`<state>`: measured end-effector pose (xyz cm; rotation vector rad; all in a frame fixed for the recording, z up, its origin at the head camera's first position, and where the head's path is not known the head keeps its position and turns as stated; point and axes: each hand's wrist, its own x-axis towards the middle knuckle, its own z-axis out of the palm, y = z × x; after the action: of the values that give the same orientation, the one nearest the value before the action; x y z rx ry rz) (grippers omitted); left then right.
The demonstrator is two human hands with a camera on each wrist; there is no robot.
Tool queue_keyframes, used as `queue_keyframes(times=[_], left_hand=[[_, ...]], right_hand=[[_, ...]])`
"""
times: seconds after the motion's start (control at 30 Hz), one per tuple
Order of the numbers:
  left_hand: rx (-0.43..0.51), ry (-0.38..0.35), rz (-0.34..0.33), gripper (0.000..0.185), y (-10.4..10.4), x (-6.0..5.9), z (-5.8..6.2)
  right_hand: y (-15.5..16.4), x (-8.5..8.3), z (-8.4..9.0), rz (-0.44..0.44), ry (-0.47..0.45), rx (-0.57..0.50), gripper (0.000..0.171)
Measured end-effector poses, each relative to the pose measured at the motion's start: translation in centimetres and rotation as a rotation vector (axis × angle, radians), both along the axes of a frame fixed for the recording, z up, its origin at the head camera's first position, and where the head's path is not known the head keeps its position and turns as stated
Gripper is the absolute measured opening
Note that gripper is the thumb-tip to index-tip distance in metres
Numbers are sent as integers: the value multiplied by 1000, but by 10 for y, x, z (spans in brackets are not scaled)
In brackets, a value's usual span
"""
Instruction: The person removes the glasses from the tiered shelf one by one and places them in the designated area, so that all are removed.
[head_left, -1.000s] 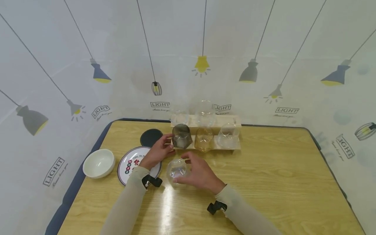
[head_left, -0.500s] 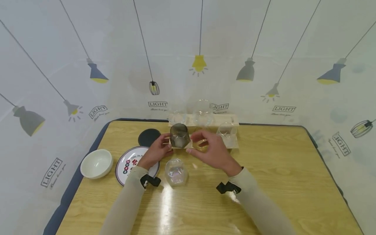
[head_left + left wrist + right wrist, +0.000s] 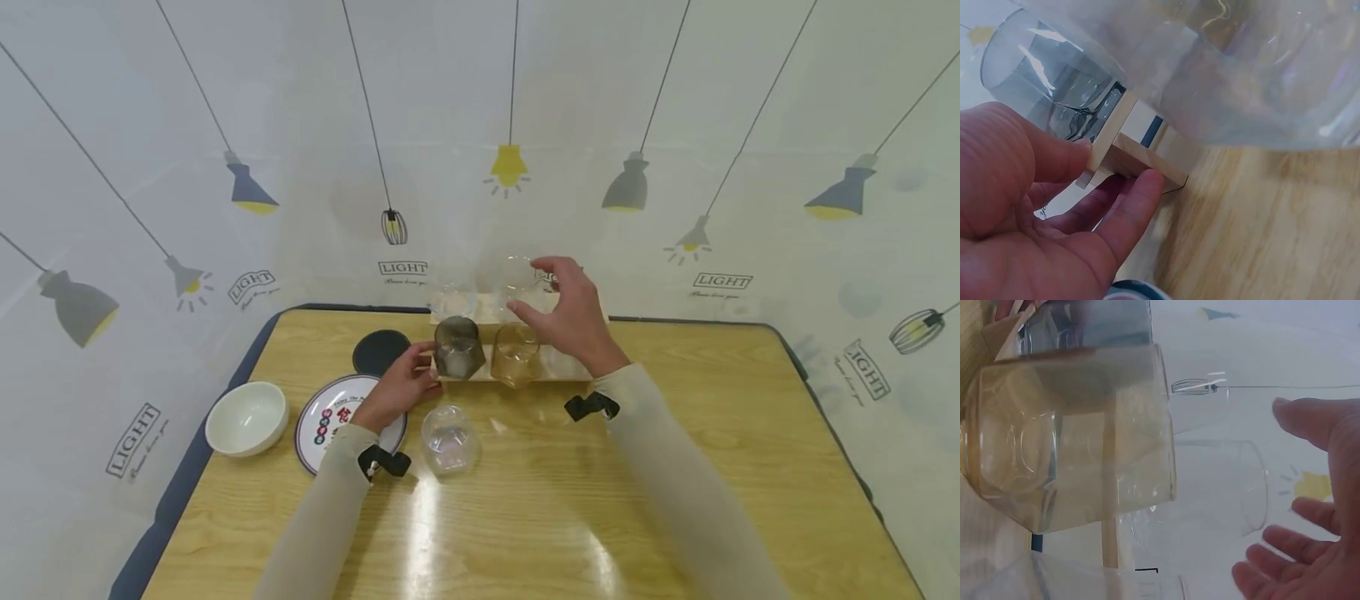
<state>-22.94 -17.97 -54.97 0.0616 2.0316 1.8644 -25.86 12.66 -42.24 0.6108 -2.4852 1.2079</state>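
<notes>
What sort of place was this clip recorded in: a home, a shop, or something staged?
Probably a staged recording booth, not a real kitchen: a lamp-printed backdrop sheet walls in the wooden table, and glasses sit in rows on a small wooden rack beside a printed plate and white bowl.

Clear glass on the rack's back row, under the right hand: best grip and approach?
Judging by its pose, grip the clear glass round its side wall near the rim, coming from above and the front. It stands upright on the rack, raised behind the amber glass, so a low approach would hit that. The right hand is open beside it, not yet touching.
</notes>
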Motion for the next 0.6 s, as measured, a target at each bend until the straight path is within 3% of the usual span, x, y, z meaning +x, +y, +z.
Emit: queue_keyframes(times=[0.1, 0.3, 0.43, 0.6], left_hand=[[-2, -3, 0, 56, 0, -1, -1], [-5, -8, 3, 56, -1, 0, -2], [-5, -2, 10, 56, 1, 1, 1], [-5, -1, 7, 56, 2, 2, 3]], right_hand=[[-1, -12, 0, -41, -108, 62, 85], [-7, -26, 1, -35, -360, 110, 112], [-9, -31, 0, -34, -433, 100, 110], [-9, -34, -2, -46, -442, 73, 101]])
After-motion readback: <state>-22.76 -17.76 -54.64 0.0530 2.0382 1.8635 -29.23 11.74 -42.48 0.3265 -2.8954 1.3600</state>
